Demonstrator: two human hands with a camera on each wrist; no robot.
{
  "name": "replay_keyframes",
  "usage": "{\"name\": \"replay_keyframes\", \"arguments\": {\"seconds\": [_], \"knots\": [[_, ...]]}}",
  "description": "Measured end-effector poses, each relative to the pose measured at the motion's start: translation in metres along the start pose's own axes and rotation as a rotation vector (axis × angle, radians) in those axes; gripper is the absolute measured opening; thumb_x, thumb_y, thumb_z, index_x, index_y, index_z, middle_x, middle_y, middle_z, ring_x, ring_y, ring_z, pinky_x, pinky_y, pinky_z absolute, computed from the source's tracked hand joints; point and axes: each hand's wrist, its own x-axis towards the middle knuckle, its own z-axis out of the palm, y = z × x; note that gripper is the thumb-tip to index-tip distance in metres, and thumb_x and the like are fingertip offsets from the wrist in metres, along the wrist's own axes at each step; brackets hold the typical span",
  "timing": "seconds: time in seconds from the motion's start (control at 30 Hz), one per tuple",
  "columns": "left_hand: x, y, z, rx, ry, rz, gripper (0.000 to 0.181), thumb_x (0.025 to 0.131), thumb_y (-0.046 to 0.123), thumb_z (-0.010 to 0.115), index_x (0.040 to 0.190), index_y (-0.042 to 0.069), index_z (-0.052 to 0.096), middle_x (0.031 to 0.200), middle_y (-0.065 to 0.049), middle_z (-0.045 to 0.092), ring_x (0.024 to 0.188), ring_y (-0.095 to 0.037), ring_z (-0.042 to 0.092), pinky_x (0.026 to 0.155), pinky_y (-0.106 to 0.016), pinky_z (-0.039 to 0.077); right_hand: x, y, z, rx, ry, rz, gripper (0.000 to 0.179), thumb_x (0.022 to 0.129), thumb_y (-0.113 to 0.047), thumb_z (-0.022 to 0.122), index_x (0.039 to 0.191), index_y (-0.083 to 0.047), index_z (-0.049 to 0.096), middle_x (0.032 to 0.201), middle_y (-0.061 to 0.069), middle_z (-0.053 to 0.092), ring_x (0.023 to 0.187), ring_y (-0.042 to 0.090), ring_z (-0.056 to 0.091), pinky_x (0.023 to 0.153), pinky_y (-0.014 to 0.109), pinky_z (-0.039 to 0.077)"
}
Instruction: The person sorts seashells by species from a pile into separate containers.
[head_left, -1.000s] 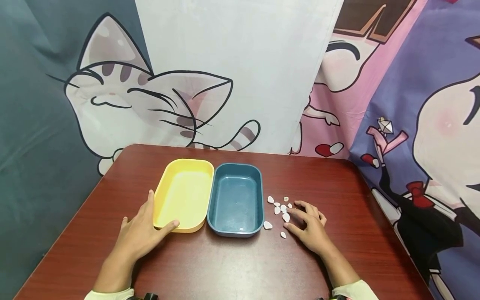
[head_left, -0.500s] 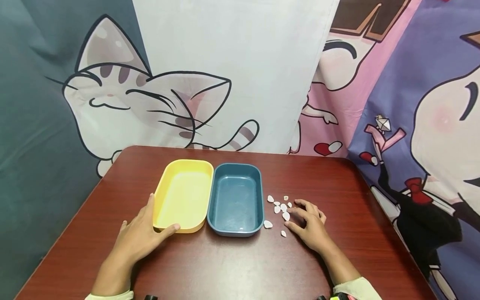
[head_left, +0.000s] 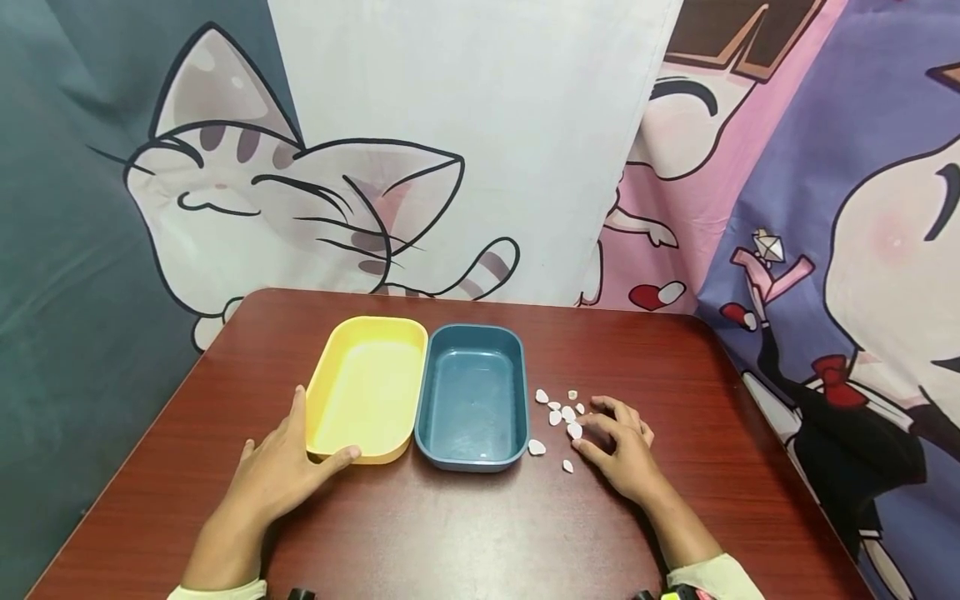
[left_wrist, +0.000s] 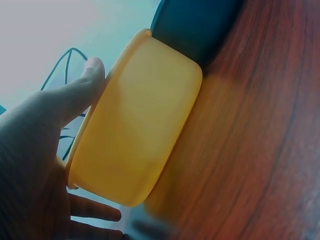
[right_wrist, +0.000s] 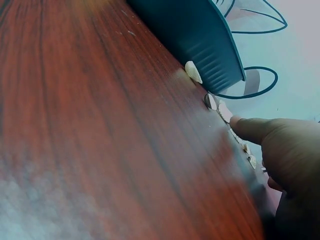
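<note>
The left hand rests at the near left corner of a yellow tray, its thumb at the front rim and its fingers along the side. The left wrist view shows the thumb tip against the yellow rim, fingers straight. Beside a blue tray, the right hand is low over several small white seashells, fingers loosely bent. Its fingertips are right at one shell; in the right wrist view its thumb overlaps the end of a ribbed shell. Nothing shows lifted in this hand.
The two trays stand side by side on a dark red wooden table. One shell lies close to the blue tray's near right corner, another nearer the front. A cloth with cartoon figures hangs behind the table.
</note>
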Motion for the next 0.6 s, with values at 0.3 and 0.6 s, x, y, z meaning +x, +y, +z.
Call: {"name": "replay_keyframes", "arguments": {"seconds": [0.3, 0.6], "knots": [[0.001, 0.000, 0.000, -0.008, 0.015, 0.004, 0.141, 0.089, 0.088, 0.064, 0.173, -0.003, -0.003, 0.162, -0.039, 0.048, 0.144, -0.059, 0.054, 0.110, -0.091, 0.023, 0.008, -0.011, 0.003, 0.100, 0.059, 0.002, 0.028, 0.085, -0.006, 0.091, 0.112, -0.010, 0.081, 0.148, 0.028, 0.059, 0.141, 0.051, 0.042, 0.101, 0.064, 0.021], [0.000, 0.000, 0.000, -0.022, 0.016, 0.005, 0.139, 0.090, 0.087, 0.064, 0.174, -0.001, -0.004, 0.159, -0.039, 0.051, 0.143, -0.059, 0.055, 0.110, -0.091, 0.023, 0.028, -0.037, 0.004, 0.168, 0.105, 0.052, 0.023, 0.088, -0.008, 0.088, 0.110, -0.015, 0.082, 0.149, 0.018, 0.061, 0.139, 0.040, 0.045, 0.098, 0.056, 0.026]]}}
